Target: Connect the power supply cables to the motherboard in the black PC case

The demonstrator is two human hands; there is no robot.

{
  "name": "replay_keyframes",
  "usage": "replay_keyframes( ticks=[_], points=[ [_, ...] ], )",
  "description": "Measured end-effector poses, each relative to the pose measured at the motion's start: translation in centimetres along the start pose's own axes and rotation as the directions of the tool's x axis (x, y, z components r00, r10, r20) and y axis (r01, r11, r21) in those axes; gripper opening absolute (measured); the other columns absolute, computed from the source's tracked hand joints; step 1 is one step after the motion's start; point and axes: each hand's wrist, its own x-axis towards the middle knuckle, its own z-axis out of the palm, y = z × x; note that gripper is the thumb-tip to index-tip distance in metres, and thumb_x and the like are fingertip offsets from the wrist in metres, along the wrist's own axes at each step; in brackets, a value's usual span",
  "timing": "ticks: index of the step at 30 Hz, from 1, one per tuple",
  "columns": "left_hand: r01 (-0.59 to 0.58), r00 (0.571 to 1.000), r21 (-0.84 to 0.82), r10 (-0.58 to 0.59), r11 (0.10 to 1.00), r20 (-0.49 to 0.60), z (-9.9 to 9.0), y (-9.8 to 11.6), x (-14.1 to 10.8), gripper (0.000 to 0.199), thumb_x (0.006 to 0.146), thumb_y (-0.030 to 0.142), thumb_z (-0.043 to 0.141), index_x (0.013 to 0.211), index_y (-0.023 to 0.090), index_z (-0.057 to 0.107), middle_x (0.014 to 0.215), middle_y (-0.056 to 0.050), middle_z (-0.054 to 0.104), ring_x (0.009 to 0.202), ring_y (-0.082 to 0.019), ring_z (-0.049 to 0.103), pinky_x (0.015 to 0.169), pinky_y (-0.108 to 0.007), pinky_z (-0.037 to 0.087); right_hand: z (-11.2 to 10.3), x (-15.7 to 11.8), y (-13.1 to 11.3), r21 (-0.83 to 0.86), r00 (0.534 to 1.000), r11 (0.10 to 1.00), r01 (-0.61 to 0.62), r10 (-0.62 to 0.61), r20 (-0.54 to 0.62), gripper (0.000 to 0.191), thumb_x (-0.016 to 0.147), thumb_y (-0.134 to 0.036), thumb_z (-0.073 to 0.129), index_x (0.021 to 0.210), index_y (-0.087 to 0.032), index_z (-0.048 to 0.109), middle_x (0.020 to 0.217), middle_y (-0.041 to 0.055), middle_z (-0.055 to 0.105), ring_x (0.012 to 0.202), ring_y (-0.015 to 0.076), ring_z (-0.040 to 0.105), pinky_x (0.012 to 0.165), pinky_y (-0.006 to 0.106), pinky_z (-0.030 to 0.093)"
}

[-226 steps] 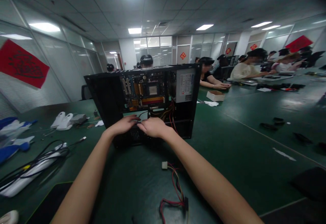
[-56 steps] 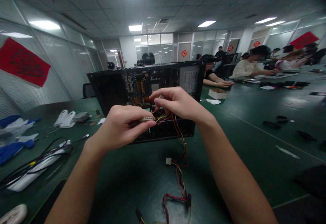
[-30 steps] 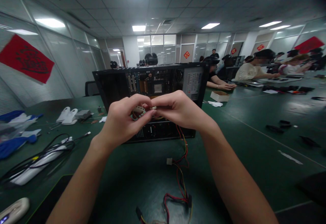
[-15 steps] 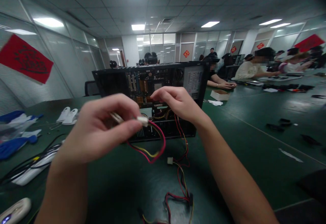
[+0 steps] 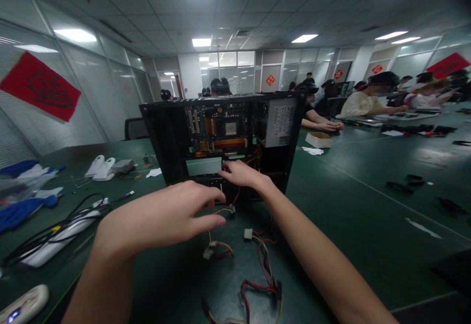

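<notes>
An open computer case [image 5: 165,140] stands upright on the green table, its motherboard [image 5: 228,118] and power supply [image 5: 280,123] facing me. My left hand [image 5: 180,211] is in front of it, thumb and fingers apart, holding nothing. Just beyond its fingertips hangs a small cable connector [image 5: 232,209]. My right hand [image 5: 243,173] reaches into the lower part of the case with its fingers bent together. A thin cable runs down from below that hand; whatever its fingertips hold is hidden. Nearer me lie a white power connector [image 5: 248,234], another pale connector [image 5: 208,254] and red-yellow-black power cables [image 5: 257,284].
On the left are a power strip [image 5: 47,245] with black cables, blue gloves [image 5: 25,211], white objects [image 5: 101,168] and a pale device [image 5: 25,304]. A small open box [image 5: 319,140] stands right of the case. Co-workers [image 5: 371,98] sit further right.
My left hand has let go of the white connector, which now lies lower with its cable. My right hand has moved down inside the case, uncovering the motherboard.
</notes>
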Motion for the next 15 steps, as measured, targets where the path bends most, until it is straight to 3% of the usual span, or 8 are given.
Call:
replay_keyframes(
  ticks=[4,8,12,15],
  points=[
    [0.059,0.997,0.039,-0.057,0.997,-0.053,0.1,-1.3,0.8,0.033,0.096,0.044,0.057,0.123,0.028,0.067,0.117,-0.004,0.074,0.103,-0.023,0.071,0.083,-0.030,0.055,-0.8,0.2,-0.3,0.165,0.986,0.984,0.059,-0.032,-0.165,0.026,0.088,-0.026,0.063,0.105,-0.010,0.073,0.093,0.0112,0.074,0.082,0.0203,0.065,0.072,0.028,0.042],
    [0.156,0.959,0.180,-0.105,0.971,-0.265,0.7,-2.4,2.0,0.051,0.095,0.043,0.057,0.140,0.021,0.054,0.137,-0.013,0.062,0.119,-0.029,0.064,0.099,-0.042,0.051,-2.8,0.1,-1.1,0.480,0.918,0.861,0.169,0.039,-0.394,0.024,0.086,-0.029,0.064,0.097,-0.010,0.073,0.087,0.0065,0.072,0.077,0.0159,0.061,0.072,0.027,0.043],
    [0.200,0.916,0.274,-0.080,0.941,-0.393,0.8,-3.0,3.2,0.063,0.094,0.040,0.057,0.150,0.017,0.041,0.151,-0.018,0.048,0.134,-0.035,0.051,0.105,-0.050,0.047,-5.7,-1.3,-2.2,0.699,0.912,0.661,0.274,0.053,-0.407,0.031,0.082,-0.042,0.068,0.093,-0.013,0.069,0.076,0.0006,0.066,0.062,0.0112,0.052,0.058,0.024,0.040],
    [0.117,0.908,0.273,0.009,0.955,-0.420,0.7,-2.9,3.7,0.061,0.095,0.034,0.055,0.152,0.021,0.037,0.149,-0.014,0.050,0.131,-0.031,0.054,0.105,-0.047,0.047,-7.6,-2.7,-3.0,0.732,0.904,0.610,0.303,0.059,-0.424,0.030,0.082,-0.044,0.070,0.088,-0.015,0.069,0.074,-0.0004,0.063,0.062,0.0103,0.051,0.058,0.024,0.040]
  ],
)
